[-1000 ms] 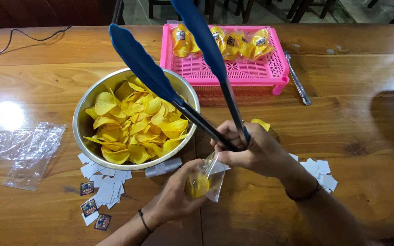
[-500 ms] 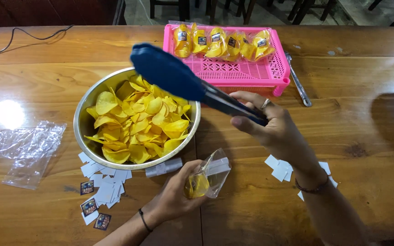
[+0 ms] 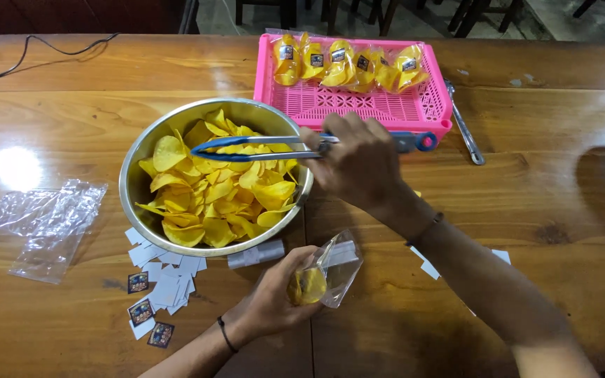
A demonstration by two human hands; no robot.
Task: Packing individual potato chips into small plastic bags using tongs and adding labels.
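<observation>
A steel bowl (image 3: 138,210) heaped with yellow chips (image 3: 211,189) stands on the wooden table. My right hand (image 3: 355,164) grips blue-tipped tongs (image 3: 246,148), held level over the chips, their arms close together. In front of the bowl, my left hand (image 3: 274,297) holds a small clear plastic bag (image 3: 327,273) open-mouthed, with a few yellow chips inside it.
A pink basket (image 3: 358,108) behind the bowl holds several filled chip bags along its back. A metal utensil (image 3: 465,131) lies right of it. Empty clear bags (image 3: 43,224) lie at left. Small paper labels (image 3: 159,287) are scattered before the bowl and some under my right forearm.
My right hand swung the tongs down from above the small bag and over to the bowl, where they now lie level across the chips. The left hand kept the bag nearly still.
</observation>
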